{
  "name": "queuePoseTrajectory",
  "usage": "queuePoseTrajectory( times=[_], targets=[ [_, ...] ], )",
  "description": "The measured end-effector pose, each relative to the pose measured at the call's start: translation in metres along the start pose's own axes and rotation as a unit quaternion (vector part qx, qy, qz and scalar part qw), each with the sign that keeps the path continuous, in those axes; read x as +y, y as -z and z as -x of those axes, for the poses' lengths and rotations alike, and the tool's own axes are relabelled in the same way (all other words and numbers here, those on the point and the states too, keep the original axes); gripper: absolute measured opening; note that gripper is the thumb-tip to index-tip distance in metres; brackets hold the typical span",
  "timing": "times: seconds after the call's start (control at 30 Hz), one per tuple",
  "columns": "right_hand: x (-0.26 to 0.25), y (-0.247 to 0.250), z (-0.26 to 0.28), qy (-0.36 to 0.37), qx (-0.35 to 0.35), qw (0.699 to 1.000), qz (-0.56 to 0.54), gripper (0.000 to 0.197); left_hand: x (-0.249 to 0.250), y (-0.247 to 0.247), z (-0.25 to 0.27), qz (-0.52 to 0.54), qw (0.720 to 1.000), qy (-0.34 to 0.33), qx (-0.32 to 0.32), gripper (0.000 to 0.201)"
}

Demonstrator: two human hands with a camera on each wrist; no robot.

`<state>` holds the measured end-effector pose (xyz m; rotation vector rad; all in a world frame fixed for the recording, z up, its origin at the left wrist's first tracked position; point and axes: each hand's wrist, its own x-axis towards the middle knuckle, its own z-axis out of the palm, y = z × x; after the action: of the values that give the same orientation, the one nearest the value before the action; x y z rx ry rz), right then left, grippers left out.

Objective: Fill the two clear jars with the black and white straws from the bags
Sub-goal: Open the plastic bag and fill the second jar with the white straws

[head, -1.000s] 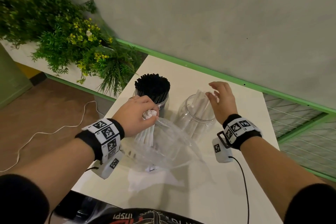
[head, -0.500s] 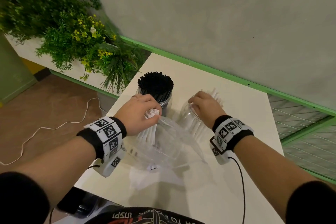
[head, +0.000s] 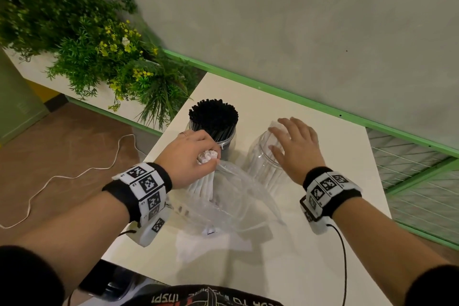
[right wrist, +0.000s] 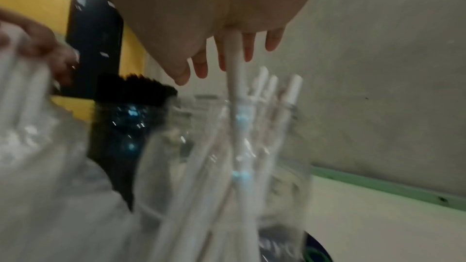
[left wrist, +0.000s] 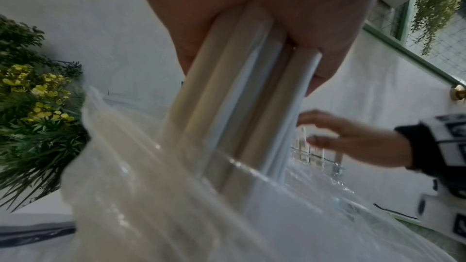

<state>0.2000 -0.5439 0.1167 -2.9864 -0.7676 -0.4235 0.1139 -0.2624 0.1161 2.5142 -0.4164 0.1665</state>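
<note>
My left hand (head: 196, 154) grips a bundle of white straws (head: 203, 181) by their tops, their lower ends still inside a clear plastic bag (head: 238, 201) on the table; in the left wrist view the white straws (left wrist: 234, 111) run down from my palm into the bag (left wrist: 151, 196). Behind it stands a clear jar packed with black straws (head: 213, 117). To its right a second clear jar (head: 263, 166) holds a few white straws (right wrist: 242, 130). My right hand (head: 295, 141) hovers over that jar's mouth with fingers (right wrist: 248, 51) spread and straight, touching the straw tops.
The white table (head: 323, 243) stands against a grey wall with a green rail (head: 273, 92). A planter of green and yellow foliage (head: 99, 45) is at the left. A white paper (head: 211, 246) lies under the bag. A cable (head: 74, 176) trails on the floor.
My right hand, which curled down at the second jar's rim half a second ago, has lifted and opened flat over the jar. The left hand keeps its hold on the white straws.
</note>
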Motion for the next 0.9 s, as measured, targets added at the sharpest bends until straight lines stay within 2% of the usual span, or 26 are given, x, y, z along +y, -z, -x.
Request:
queuePoseTrajectory(
  times=[0.07, 0.17, 0.23, 0.3, 0.37, 0.53, 0.63, 0.7, 0.77, 0.83, 0.9],
  targets=[
    [0.013, -0.005, -0.002, -0.046, -0.027, 0.999, 0.008, 0.045, -0.001, 0.0, 0.001, 0.001, 1.0, 0.0, 0.003, 0.012],
    [0.03, -0.001, -0.017, -0.077, 0.005, 0.997, -0.016, 0.045, 0.0, 0.0, 0.002, 0.003, 1.0, -0.002, 0.004, 0.012],
    [0.041, -0.003, -0.026, -0.113, -0.001, 0.991, -0.075, 0.044, 0.0, 0.001, 0.001, 0.003, 1.0, -0.001, 0.003, 0.013],
    [0.05, -0.006, -0.035, -0.162, -0.025, 0.972, -0.168, 0.041, 0.0, 0.002, 0.0, 0.002, 1.0, 0.001, 0.001, 0.015],
    [0.053, -0.009, -0.041, -0.182, -0.03, 0.963, -0.197, 0.037, 0.0, 0.002, 0.0, 0.003, 1.0, 0.001, 0.002, 0.017],
    [0.048, -0.017, -0.041, -0.204, 0.088, 0.943, -0.249, 0.026, 0.0, 0.0, 0.0, 0.002, 1.0, 0.001, 0.007, 0.023],
    [0.04, -0.015, -0.04, -0.146, 0.12, 0.963, -0.192, 0.03, 0.001, 0.001, 0.0, 0.0, 1.0, 0.002, 0.007, 0.024],
    [0.031, -0.008, -0.04, -0.082, 0.085, 0.978, -0.169, 0.035, 0.0, 0.001, 0.0, 0.0, 1.0, 0.003, 0.007, 0.023],
    [0.026, -0.006, -0.04, -0.047, 0.013, 0.987, -0.154, 0.045, 0.0, 0.001, 0.0, -0.001, 1.0, 0.003, 0.006, 0.021],
    [0.024, -0.008, -0.043, -0.056, -0.062, 0.989, -0.121, 0.057, 0.0, 0.0, -0.001, -0.004, 1.0, 0.002, 0.003, 0.021],
    [0.021, -0.01, -0.048, -0.061, -0.093, 0.989, -0.095, 0.061, -0.001, 0.0, -0.001, -0.006, 1.0, 0.0, 0.002, 0.022]
  ],
)
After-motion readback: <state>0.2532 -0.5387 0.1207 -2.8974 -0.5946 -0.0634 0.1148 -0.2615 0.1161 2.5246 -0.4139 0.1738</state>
